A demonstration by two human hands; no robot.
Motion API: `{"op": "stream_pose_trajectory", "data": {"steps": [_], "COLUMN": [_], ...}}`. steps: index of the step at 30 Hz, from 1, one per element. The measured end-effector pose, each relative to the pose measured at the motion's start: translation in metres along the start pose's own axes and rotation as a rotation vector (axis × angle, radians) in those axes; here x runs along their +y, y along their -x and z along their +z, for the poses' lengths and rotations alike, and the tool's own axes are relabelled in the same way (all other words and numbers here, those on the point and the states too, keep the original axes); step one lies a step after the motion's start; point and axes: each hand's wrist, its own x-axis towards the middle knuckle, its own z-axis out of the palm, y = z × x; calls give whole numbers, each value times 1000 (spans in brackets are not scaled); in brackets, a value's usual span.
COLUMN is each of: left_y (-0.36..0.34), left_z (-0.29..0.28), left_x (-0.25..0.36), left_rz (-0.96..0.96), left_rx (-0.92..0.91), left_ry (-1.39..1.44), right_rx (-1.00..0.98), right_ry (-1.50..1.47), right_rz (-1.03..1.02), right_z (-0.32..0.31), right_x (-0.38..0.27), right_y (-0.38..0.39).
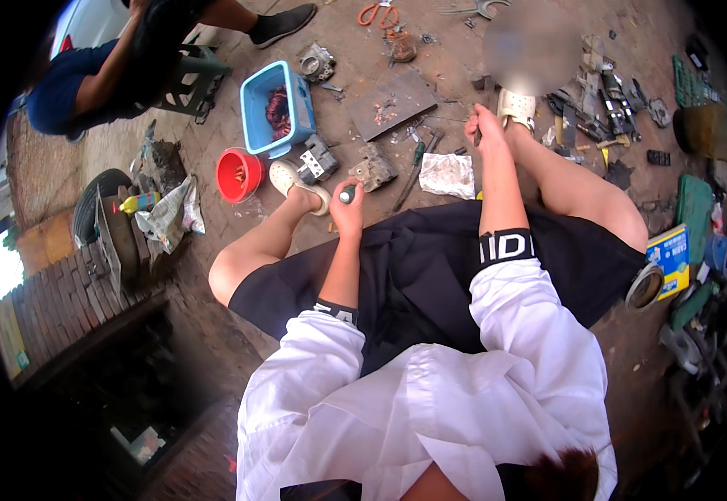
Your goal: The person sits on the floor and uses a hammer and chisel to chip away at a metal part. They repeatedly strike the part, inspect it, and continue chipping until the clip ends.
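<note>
My left hand [348,210] is closed round a tool with a dark green, rounded handle [347,194]; its other end is hidden. Right beside that hand, a greyish metal casting [374,168] lies on the ground, with a second silver metal block [319,159] at its left. My right hand [485,131] is raised in a fist near my right shoe. A dark bit shows at its fingers, too small to name. Between my hands lie a green-handled screwdriver [419,153], a long dark bar [408,185] and a crumpled white cloth or paper [447,174].
Ahead stand a blue basin [249,104] holding reddish coils and a red bucket [239,175]. A flat dark metal plate [393,104] lies beyond my hands. Loose metal parts [618,104] crowd the right. At the upper left a person [71,88] sits near a green stool [196,79].
</note>
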Motion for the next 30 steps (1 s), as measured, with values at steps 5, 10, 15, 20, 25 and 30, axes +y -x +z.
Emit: {"op": "stream_pose_trajectory", "data": {"steps": [5,10,15,20,25,30], "left_y": [-2,-6,-5,-8,-12,-19], "left_z": [-4,-4,3,4,7,7], "left_x": [4,-1,5,4,-2,-4], "left_rz": [-113,-49,-55,-57,53,41], "left_rx": [4,-51,-46,-39,-37,-104], "left_ry": [163,151,141,92,81,28], "right_rx": [94,165,233,265,283,259], "right_ry": [-343,-386,-298,-264,-267,-225], "right_rz": [17,-22,-68,-85,-56,-116], "right_z": [8,4,-6,-3,0,-1], "right_x": [-8,-22,-20,-18,-20,-18], "right_y": [12,25,25,31,30,32]}}
